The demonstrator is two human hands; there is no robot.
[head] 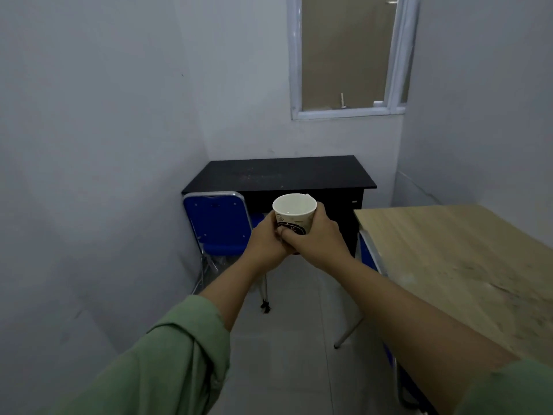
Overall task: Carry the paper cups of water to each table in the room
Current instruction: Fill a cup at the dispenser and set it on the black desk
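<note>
Cup: paper cup [294,213] held upright in mid-air, approx. centre of view, in front of the black desk; white w/ dark printed band low on the side. Rim open to camera; inside wall pale, a small bright glint seen low in the cup. Water level cannot be told.

Left hand: left hand [266,242] wrapped round the cup's lower left side, fingers closed on it; fingertips hidden behind the cup.

Right hand: right hand [318,235] wrapped round the cup's right side and front, closed on it; thumb laid across the printed band, index finger seen up near the rim on the far side. Both hands touching each other below the cup.

Arms: both forearms stretched fwd, bare to about the elbow; green sleeves [179,354] pushed back, seen at bottom left and bottom right.

Black desk: black desk [278,173] set against the far wall under the window, top bare apart from faint pale specks. Cup not resting on it.

Wood table: light wood table [454,265] along the right side, corner near the right forearm; thin metal leg seen below its near-left edge.

Chair: blue chair [218,226] w/ metal frame beside the desk's left front, its back facing the camera, partly hidden by the left hand.

Window: white-framed window [347,55] on far wall above the desk, brownish surface behind the glass.

Floor: pale tiles [284,369] btw. left wall and wood table.
</note>
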